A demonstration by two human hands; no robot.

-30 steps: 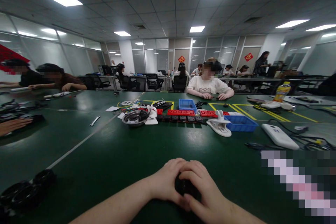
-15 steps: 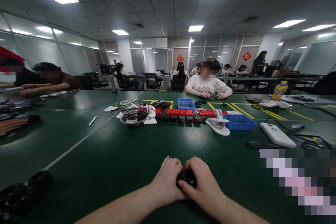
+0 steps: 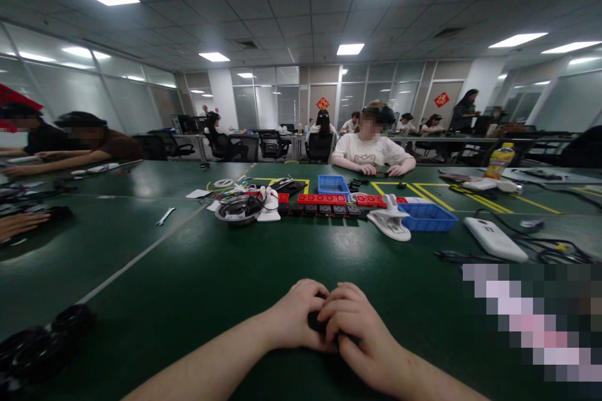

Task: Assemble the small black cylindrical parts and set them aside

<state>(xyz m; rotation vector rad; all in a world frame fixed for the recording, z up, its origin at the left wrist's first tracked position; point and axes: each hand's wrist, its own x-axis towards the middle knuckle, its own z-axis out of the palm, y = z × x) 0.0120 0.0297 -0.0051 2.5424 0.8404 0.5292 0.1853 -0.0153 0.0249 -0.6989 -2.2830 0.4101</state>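
Note:
My left hand (image 3: pixel 300 313) and my right hand (image 3: pixel 360 332) meet over the green table at the front, just right of the middle. Between them is a small black ring-shaped object (image 3: pixel 317 321), mostly covered by my fingers. The left hand curls round its far and left side, fingers closed on it. My right hand's bent fingers lie over its right side, touching or nearly touching the left fingers. How firmly each hand grips cannot be seen. Several similar glossy black rings (image 3: pixel 73 318) lie at the lower left.
Mid-table stand a metal bowl of cables (image 3: pixel 239 210), a white clamp stand (image 3: pixel 390 222), a row of red and black blocks (image 3: pixel 322 200) and a blue bin (image 3: pixel 430 218). A wrench (image 3: pixel 165 216) lies left, a white device (image 3: pixel 495 239) right. A co-worker (image 3: pixel 371 153) sits opposite.
My right hand has shifted its fingers over the top of the black ring, covering the face that showed before. The left hand stays wrapped round it in nearly the same place.

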